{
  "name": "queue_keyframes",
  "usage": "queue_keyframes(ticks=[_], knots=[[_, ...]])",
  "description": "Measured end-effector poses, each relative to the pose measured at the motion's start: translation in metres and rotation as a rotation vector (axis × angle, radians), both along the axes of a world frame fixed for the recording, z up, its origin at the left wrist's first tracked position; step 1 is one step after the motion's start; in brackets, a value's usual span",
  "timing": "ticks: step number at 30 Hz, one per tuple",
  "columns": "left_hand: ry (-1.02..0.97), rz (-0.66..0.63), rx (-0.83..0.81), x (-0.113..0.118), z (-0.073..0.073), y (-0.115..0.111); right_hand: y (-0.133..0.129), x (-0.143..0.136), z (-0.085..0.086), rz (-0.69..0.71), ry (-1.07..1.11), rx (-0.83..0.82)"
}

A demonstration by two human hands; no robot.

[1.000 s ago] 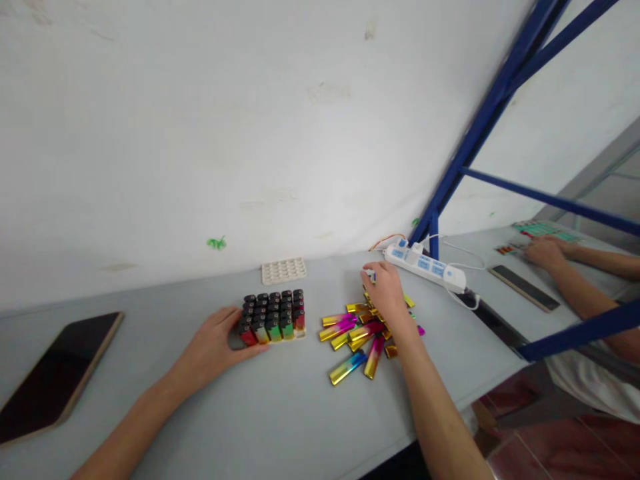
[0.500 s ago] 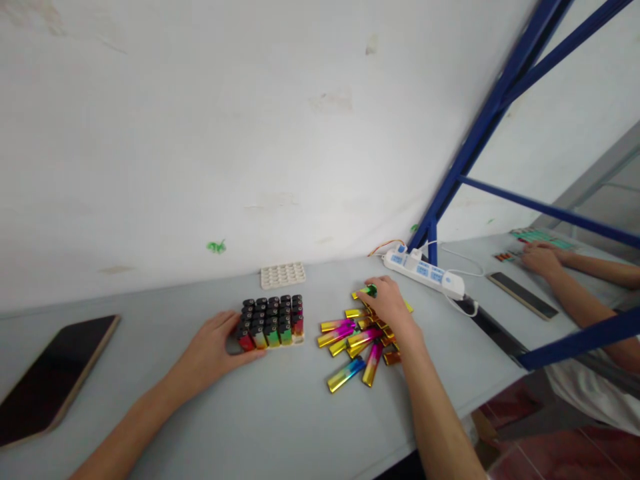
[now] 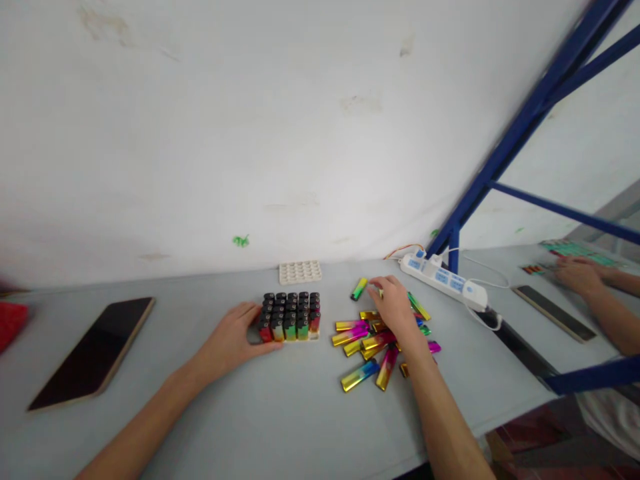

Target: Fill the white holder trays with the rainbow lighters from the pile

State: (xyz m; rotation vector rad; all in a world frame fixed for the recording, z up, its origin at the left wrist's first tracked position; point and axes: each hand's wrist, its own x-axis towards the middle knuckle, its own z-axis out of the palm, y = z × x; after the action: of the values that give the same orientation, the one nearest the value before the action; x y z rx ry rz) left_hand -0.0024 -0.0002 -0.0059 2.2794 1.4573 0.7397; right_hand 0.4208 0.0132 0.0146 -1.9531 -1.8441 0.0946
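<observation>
My left hand (image 3: pixel 234 337) grips the left end of a pale rack (image 3: pixel 313 337) filled with upright lighters, its thumb along the front and its fingers behind. The lighters (image 3: pixel 291 327) have black tops and red, yellow or green bodies; the rack's front right corner slot is vacant. Over a loose heap of shiny lighters (image 3: pixel 364 341), gold with pink, blue or green, hovers my right hand (image 3: pixel 395 310), fingers apart and bent downward. Just left of its fingertips a green-yellow lighter (image 3: pixel 359 289) lies by itself. The palm hides part of the heap.
A second pale rack (image 3: pixel 300 272) lies by the wall. At left is a dark tablet-like slab (image 3: pixel 95 350), with a red object (image 3: pixel 11 323) beyond it. A power strip (image 3: pixel 445 279) and blue frame (image 3: pixel 475 193) stand right; past them are a co-worker's hands (image 3: pixel 580 272) and a phone (image 3: pixel 554 312).
My view has swung left. The green-yellow lighter, earlier at my right fingertips, now lies apart on the table, turned. My left hand stays at the rack.
</observation>
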Motion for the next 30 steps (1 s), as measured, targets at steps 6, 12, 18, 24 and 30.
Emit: queue_keyframes(ticks=[6,12,18,24,30], knots=[[0.031,0.008,-0.01,0.003,0.005,-0.002,0.002,-0.012,0.003,0.071,-0.112,-0.019],[0.032,-0.007,-0.015,0.003,0.007,-0.003,0.009,-0.036,0.011,0.242,-0.11,-0.136],[0.028,0.0,0.0,0.001,0.003,-0.001,0.0,-0.057,0.012,0.338,0.357,0.099],[0.026,-0.007,-0.005,0.0,0.002,-0.001,-0.014,-0.085,0.011,0.434,1.015,-0.135],[0.022,-0.026,-0.007,0.0,0.004,-0.001,-0.025,-0.099,0.029,0.398,1.159,-0.191]])
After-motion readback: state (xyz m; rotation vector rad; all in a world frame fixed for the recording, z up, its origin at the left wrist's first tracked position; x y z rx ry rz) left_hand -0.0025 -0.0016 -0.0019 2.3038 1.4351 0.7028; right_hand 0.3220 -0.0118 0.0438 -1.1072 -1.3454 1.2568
